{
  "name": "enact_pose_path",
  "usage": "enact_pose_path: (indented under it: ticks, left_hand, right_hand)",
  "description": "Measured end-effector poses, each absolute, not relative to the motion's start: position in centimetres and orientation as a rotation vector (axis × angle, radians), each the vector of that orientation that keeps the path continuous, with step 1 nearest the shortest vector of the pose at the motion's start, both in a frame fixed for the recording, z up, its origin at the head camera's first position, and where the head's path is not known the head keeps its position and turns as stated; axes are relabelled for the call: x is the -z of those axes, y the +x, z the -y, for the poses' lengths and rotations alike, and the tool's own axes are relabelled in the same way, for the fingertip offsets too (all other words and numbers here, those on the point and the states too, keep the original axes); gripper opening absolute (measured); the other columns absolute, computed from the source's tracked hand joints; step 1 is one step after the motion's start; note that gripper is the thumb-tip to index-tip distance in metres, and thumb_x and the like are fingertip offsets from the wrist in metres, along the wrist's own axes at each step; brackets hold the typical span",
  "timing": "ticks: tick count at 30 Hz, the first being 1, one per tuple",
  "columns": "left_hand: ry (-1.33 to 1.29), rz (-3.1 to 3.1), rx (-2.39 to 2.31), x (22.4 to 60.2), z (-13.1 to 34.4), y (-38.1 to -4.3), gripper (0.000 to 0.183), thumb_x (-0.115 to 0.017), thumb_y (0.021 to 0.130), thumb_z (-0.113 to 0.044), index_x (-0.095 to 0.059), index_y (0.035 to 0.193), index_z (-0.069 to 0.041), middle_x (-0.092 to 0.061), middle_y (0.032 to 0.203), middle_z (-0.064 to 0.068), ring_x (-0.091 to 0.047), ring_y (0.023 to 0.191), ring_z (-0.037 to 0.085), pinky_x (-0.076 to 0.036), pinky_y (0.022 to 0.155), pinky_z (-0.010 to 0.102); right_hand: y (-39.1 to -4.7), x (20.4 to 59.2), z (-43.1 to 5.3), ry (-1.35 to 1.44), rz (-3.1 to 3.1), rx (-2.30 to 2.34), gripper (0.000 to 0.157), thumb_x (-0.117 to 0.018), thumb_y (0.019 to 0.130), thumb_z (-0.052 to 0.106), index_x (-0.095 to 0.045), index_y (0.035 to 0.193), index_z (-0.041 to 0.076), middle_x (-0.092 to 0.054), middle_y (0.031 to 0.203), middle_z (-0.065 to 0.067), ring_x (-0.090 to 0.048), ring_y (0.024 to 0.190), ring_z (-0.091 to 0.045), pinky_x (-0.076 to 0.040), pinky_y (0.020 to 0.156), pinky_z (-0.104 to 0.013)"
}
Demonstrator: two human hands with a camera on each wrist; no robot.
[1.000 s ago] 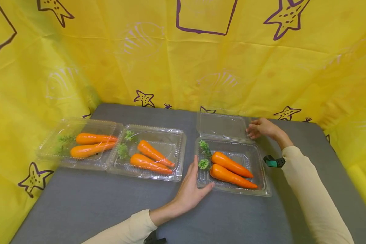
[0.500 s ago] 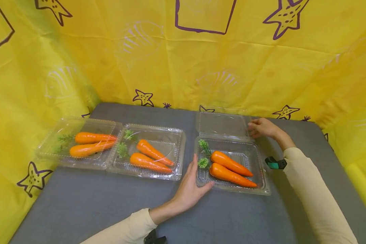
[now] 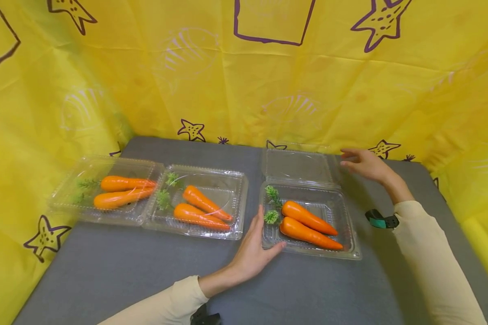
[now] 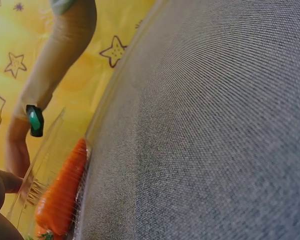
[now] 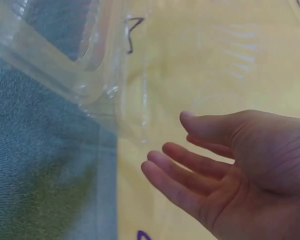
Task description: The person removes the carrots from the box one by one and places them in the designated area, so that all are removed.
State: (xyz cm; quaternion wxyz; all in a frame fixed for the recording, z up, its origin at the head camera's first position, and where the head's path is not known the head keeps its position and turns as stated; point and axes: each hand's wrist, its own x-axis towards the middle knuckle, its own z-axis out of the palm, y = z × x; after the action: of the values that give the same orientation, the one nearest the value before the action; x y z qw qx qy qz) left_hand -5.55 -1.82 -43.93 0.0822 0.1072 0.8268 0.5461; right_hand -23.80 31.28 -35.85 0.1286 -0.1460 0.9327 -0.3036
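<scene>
A clear plastic clamshell container stands at right on the table, its lid folded back against the yellow cloth. Two orange carrots with green tufts lie in its base. My left hand rests at the container's front left corner, straight fingers along the left side and thumb at the front rim. One carrot shows through the wall in the left wrist view. Just right of the lid, my right hand hovers with loosely bent fingers and nothing in them.
Left of my left hand, a second clear clamshell holds two carrots. Beside it, another clear plastic section covers two more carrots. Yellow printed cloth walls the grey table at back and sides.
My right hand has come away from the lid's right edge, moving right and slightly back, its fingers straighter. My left hand and the containers stay where they were.
</scene>
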Motion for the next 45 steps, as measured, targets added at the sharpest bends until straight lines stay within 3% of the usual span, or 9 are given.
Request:
enact_pose_path:
  ticks: [6, 8, 11, 13, 20, 30, 45]
  left_hand:
    - [0.324, -2.464, -1.637, 43.9, 1.9, -5.5, 0.104, -0.074, 0.087, -0.029, -0.001, 0.158, -0.009, -0.014, 0.162, 0.015, -0.022, 0.145, 0.033, -0.024, 0.115, 0.055]
    - [0.325, -2.458, -1.642, 43.9, 1.9, -5.5, 0.104, -0.074, 0.087, -0.029, -0.001, 0.158, -0.009, -0.014, 0.162, 0.016, -0.022, 0.145, 0.033, -0.023, 0.115, 0.056]
    - [0.323, -2.450, -1.648, 43.9, 1.8, -5.6, 0.104, -0.074, 0.087, -0.029, 0.000, 0.158, -0.009, -0.013, 0.162, 0.016, -0.021, 0.145, 0.034, -0.023, 0.115, 0.057]
    - [0.319, -2.449, -1.646, 43.9, 1.8, -5.6, 0.104, -0.074, 0.087, -0.029, 0.000, 0.158, -0.008, -0.012, 0.162, 0.017, -0.020, 0.145, 0.034, -0.023, 0.115, 0.057]
    - [0.305, -2.455, -1.633, 43.9, 1.8, -5.5, 0.103, -0.074, 0.087, -0.029, -0.001, 0.158, -0.007, -0.012, 0.161, 0.018, -0.020, 0.145, 0.036, -0.022, 0.115, 0.056]
    - [0.315, -2.467, -1.634, 44.0, 1.8, -5.5, 0.103, -0.073, 0.087, -0.030, -0.002, 0.158, -0.008, -0.011, 0.162, 0.018, -0.019, 0.145, 0.034, -0.022, 0.115, 0.056]
    - [0.348, -2.483, -1.633, 44.2, 1.9, -5.5, 0.101, -0.072, 0.088, -0.034, -0.003, 0.158, -0.010, -0.014, 0.162, 0.013, -0.023, 0.145, 0.031, -0.024, 0.115, 0.055]
  right_hand:
    - [-22.3, 34.4, -30.3, -0.506, -2.791, 0.944, 0.048, -0.054, 0.100, 0.010, -0.041, 0.142, -0.010, -0.053, 0.131, -0.034, -0.052, 0.119, -0.051, -0.048, 0.092, -0.058]
    - [-21.8, 34.1, -29.9, -0.553, -2.816, 0.967, 0.045, -0.056, 0.099, 0.008, -0.045, 0.140, -0.009, -0.056, 0.129, -0.032, -0.056, 0.116, -0.049, -0.050, 0.091, -0.054]
    - [-21.1, 33.8, -29.1, -0.634, -2.849, 0.979, 0.043, -0.059, 0.097, 0.006, -0.050, 0.137, -0.006, -0.060, 0.125, -0.029, -0.061, 0.109, -0.045, -0.055, 0.085, -0.037]
    - [-20.7, 33.6, -28.6, -0.684, -2.862, 0.978, 0.041, -0.060, 0.097, 0.005, -0.052, 0.136, -0.005, -0.062, 0.122, -0.027, -0.064, 0.106, -0.043, -0.056, 0.082, -0.034]
    - [-19.3, 33.3, -26.5, -0.797, -2.813, 1.006, 0.040, -0.061, 0.095, 0.002, -0.054, 0.135, -0.005, -0.065, 0.117, -0.025, -0.066, 0.101, -0.039, -0.055, 0.081, -0.049]
    - [-17.5, 33.4, -23.9, -0.814, -2.729, 0.939, 0.042, -0.063, 0.095, 0.005, -0.054, 0.136, 0.000, -0.066, 0.119, -0.018, -0.066, 0.103, -0.034, -0.055, 0.085, -0.050]
    - [-16.4, 36.2, -21.7, -0.910, -2.608, 0.946, 0.044, -0.067, 0.091, 0.003, -0.056, 0.132, -0.006, -0.065, 0.119, -0.024, -0.067, 0.100, -0.034, -0.057, 0.083, -0.048]
